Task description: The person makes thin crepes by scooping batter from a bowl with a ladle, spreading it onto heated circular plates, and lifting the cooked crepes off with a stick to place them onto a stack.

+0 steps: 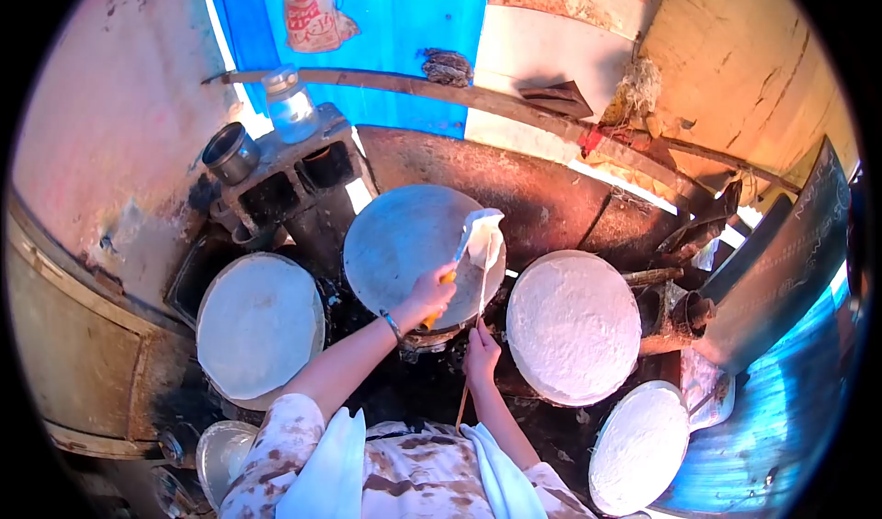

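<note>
My left hand (pixel 429 299) is closed around the yellow handle of a scraper (pixel 445 278), whose far end meets a lump of white dough (pixel 482 231). Lower and to the right, my right hand (pixel 480 357) grips a thin stick (pixel 483 285) that runs up to the same dough. Both tools are over the right part of a round grey griddle (pixel 400 243). The griddle's visible surface is bare. The dough hides the tips of both tools.
Round plates with white layers stand at the left (pixel 260 326), right (pixel 573 328) and lower right (pixel 639 447). A metal pot (pixel 231 153) and a glass jar (pixel 290 106) rest on blocks at the back left. A dark board (pixel 781 266) leans at the right.
</note>
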Action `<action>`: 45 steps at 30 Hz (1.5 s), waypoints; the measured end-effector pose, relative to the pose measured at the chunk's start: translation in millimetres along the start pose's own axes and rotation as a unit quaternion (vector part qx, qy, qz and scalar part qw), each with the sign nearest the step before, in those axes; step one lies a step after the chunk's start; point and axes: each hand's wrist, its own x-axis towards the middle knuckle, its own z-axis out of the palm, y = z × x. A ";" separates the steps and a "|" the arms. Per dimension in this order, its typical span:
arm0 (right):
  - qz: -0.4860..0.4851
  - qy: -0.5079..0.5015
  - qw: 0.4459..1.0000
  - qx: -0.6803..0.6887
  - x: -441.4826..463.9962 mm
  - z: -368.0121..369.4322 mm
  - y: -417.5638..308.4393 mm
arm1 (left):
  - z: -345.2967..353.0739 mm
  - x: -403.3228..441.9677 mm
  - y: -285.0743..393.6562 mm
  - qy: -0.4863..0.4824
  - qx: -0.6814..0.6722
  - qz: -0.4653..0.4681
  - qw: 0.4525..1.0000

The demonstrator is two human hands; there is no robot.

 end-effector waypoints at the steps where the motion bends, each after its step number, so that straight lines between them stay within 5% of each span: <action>1: 0.001 0.003 1.000 0.001 -3.1 -0.1 -14.8 | -4.9 4.6 0.9 -0.002 0.001 -0.001 1.000; 3: 0.145 -0.007 0.983 0.113 -21.8 12.2 -74.9 | -18.3 11.2 4.5 0.027 0.096 0.038 0.994; 9: 0.049 0.067 0.988 0.133 4.6 47.2 -5.3 | -47.9 28.1 -5.9 0.102 0.043 0.016 0.994; 13: 0.106 -0.011 0.986 0.126 7.5 56.4 -64.4 | -70.6 17.1 -14.3 0.111 -0.125 -0.011 0.986; 17: 0.085 0.098 0.977 0.170 7.8 61.8 -58.5 | -95.9 -15.4 -22.0 0.087 -0.211 -0.020 0.973; 19: -0.009 0.070 0.993 0.094 46.6 87.2 17.3 | -100.0 -31.9 -21.4 0.088 -0.245 -0.025 0.965; 24: 0.061 -0.063 0.996 -0.003 66.4 99.1 -65.3 | -108.1 -76.5 -33.9 0.088 -0.329 -0.076 0.937; 28: 0.064 0.044 0.996 0.049 60.6 65.4 -79.9 | -118.0 -144.1 -47.6 0.102 -0.306 -0.100 0.941; 31: -0.048 0.096 0.988 -0.110 85.2 88.5 -17.8 | -121.6 -178.7 -56.0 0.085 -0.366 -0.125 0.918; 36: -0.126 -0.064 0.976 -0.167 84.1 83.2 -77.3 | -126.3 -233.5 -47.6 0.090 -0.406 -0.063 0.907; 39: 0.064 0.005 0.998 -0.021 89.9 36.3 -102.2 | -124.6 -258.6 -40.7 0.122 -0.401 0.011 0.908; 41: 0.072 0.003 0.996 -0.050 90.0 38.0 -93.3 | -120.4 -263.9 -32.8 0.055 -0.416 0.013 0.908; 42: -0.014 -0.007 0.994 -0.105 106.2 48.5 -58.2 | -115.2 -261.6 -25.2 0.049 -0.427 -0.005 0.903; 45: 0.072 -0.127 0.983 -0.110 75.6 85.1 -75.4 | -124.7 -241.3 -29.3 -0.016 -0.479 -0.077 0.874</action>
